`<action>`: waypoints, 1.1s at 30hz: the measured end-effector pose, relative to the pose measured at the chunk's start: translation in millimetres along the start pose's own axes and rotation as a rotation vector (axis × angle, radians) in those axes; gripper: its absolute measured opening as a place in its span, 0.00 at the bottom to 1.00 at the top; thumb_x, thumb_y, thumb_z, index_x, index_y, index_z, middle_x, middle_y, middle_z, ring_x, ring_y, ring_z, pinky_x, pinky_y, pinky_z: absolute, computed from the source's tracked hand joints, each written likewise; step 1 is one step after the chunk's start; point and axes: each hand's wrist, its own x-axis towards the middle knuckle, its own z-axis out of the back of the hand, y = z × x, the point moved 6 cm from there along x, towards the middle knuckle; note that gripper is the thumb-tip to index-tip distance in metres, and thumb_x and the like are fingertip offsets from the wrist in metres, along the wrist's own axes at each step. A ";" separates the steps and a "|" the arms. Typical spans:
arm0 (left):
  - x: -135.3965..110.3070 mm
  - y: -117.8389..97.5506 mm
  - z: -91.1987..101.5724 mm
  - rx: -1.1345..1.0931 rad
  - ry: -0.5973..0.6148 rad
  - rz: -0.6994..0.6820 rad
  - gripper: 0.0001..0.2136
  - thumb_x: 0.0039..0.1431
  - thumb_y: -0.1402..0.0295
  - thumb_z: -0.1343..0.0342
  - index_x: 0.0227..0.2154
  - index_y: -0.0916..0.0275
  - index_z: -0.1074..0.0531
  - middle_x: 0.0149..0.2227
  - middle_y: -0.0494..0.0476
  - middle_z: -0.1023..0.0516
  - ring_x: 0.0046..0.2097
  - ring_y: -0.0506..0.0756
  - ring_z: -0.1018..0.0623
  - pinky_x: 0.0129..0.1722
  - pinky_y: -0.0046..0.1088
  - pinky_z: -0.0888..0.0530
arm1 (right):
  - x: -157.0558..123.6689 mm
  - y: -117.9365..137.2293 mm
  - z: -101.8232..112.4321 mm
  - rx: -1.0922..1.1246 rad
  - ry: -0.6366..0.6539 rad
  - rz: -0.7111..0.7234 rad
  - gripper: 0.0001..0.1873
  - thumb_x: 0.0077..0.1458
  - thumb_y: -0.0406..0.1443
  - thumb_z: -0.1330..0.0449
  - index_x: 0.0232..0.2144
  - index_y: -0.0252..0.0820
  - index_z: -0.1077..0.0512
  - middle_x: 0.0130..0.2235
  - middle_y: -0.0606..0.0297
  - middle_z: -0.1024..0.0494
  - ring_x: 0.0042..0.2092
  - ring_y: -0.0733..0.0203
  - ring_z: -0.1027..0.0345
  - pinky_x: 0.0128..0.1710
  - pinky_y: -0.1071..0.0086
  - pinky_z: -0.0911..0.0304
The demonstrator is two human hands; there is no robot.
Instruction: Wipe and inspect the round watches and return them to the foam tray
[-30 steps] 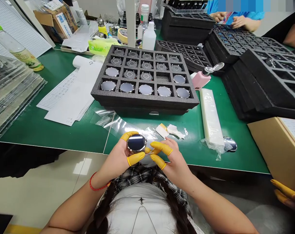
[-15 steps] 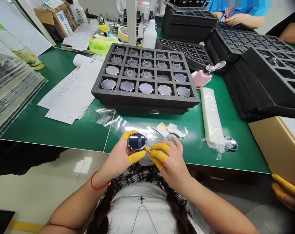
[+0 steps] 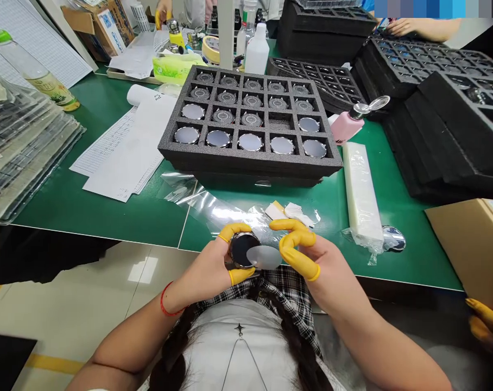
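My left hand (image 3: 208, 269), in yellow finger cots, grips a round watch head (image 3: 240, 250) by its sides near the table's front edge. Its dark face is up. A round translucent film (image 3: 267, 258) overlaps the right part of that face; its far edge is pinched in the cot-covered fingers of my right hand (image 3: 317, 260). Beyond both hands stands a black foam tray (image 3: 246, 159) with several round watch heads in its cells. Some show pale faces and others dark backs. One cell in its second row from the front holds no watch.
Clear plastic sheeting (image 3: 217, 209) and white scraps (image 3: 293, 210) lie before the tray. To the right are a wrapped white block (image 3: 362, 190), a round shiny piece (image 3: 393, 239), a pink bottle (image 3: 347, 126) and a cardboard box (image 3: 466, 239). A co-worker's yellow-tipped hand (image 3: 488, 323) is below the box.
My right hand has drawn back to the right, and the translucent film now shows stretched between it and the watch head. The whole view has shifted slightly.
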 end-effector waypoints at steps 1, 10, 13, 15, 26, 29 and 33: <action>-1.2 -0.5 -1.5 0.026 -0.001 -0.010 0.25 0.52 0.70 0.36 0.51 0.53 0.39 0.42 0.50 0.25 0.38 0.51 0.23 0.39 0.27 0.26 | 2.4 -5.4 -3.9 0.064 0.034 -0.076 0.09 0.54 0.41 0.36 0.24 0.47 0.28 0.50 0.68 0.27 0.55 0.54 0.38 0.54 0.59 0.45; -5.2 -4.1 -5.3 0.182 0.000 -0.069 0.23 0.56 0.63 0.38 0.53 0.52 0.39 0.44 0.52 0.23 0.40 0.52 0.23 0.39 0.28 0.27 | 8.5 -17.6 -22.1 0.250 0.092 -0.228 0.10 0.51 0.42 0.34 0.24 0.44 0.26 0.48 0.67 0.26 0.45 0.59 0.34 0.48 0.64 0.40; -5.3 -4.1 -4.9 0.234 -0.006 -0.074 0.22 0.56 0.63 0.39 0.53 0.53 0.37 0.48 0.52 0.24 0.42 0.52 0.23 0.42 0.28 0.27 | 8.8 -19.3 -22.7 0.259 0.079 -0.237 0.09 0.51 0.42 0.34 0.25 0.44 0.25 0.45 0.66 0.25 0.44 0.60 0.33 0.48 0.64 0.39; -5.7 -4.4 -4.7 0.241 -0.009 -0.076 0.22 0.56 0.64 0.39 0.53 0.53 0.37 0.50 0.53 0.25 0.42 0.53 0.23 0.42 0.28 0.27 | 8.8 -20.1 -22.4 0.264 0.069 -0.234 0.09 0.51 0.42 0.34 0.26 0.44 0.25 0.45 0.65 0.25 0.43 0.60 0.33 0.47 0.64 0.38; -6.2 -3.3 -6.4 0.168 0.006 -0.048 0.24 0.55 0.64 0.38 0.53 0.52 0.39 0.43 0.52 0.23 0.39 0.54 0.21 0.39 0.29 0.26 | 10.6 -22.2 -24.9 0.292 0.082 -0.223 0.08 0.48 0.41 0.32 0.30 0.45 0.24 0.40 0.66 0.23 0.37 0.61 0.33 0.39 0.67 0.36; -6.2 -1.4 -6.1 0.168 0.011 -0.033 0.24 0.56 0.65 0.38 0.54 0.52 0.40 0.43 0.53 0.22 0.39 0.55 0.20 0.38 0.31 0.25 | 9.8 -22.8 -25.2 0.319 0.095 -0.222 0.07 0.48 0.40 0.32 0.29 0.45 0.24 0.39 0.66 0.24 0.34 0.63 0.34 0.35 0.68 0.36; -7.3 -2.0 -7.7 0.159 0.033 -0.033 0.23 0.56 0.66 0.39 0.53 0.52 0.40 0.41 0.52 0.21 0.39 0.55 0.20 0.38 0.31 0.25 | 10.3 -22.9 -24.7 0.326 0.085 -0.225 0.08 0.48 0.39 0.31 0.25 0.43 0.26 0.42 0.66 0.25 0.34 0.64 0.35 0.34 0.68 0.35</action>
